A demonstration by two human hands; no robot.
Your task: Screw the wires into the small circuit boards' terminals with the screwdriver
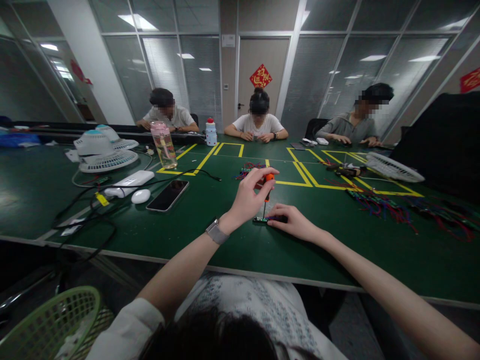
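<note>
My left hand (pixel 250 196), with a watch at the wrist, is closed around the orange and black handle of a screwdriver (pixel 269 178). The screwdriver stands nearly upright, its thin shaft pointing down at a small green circuit board (pixel 259 220) on the table. Low on the table, my right hand (pixel 294 222) pinches the board's right end between thumb and fingers. Dark wires run from the board under that hand. Whether the screwdriver tip sits in a screw is too small to tell. Behind my left hand lies a bundle of red and blue wires (pixel 245 170).
A phone (pixel 168 195), a white earbud case (pixel 141 196), a power strip (pixel 129 183) and black cables lie to the left. A pink-lidded bottle (pixel 164 145) stands behind them. Wired boards (pixel 378 205) are heaped at right. Several people sit across the green table (pixel 225 250).
</note>
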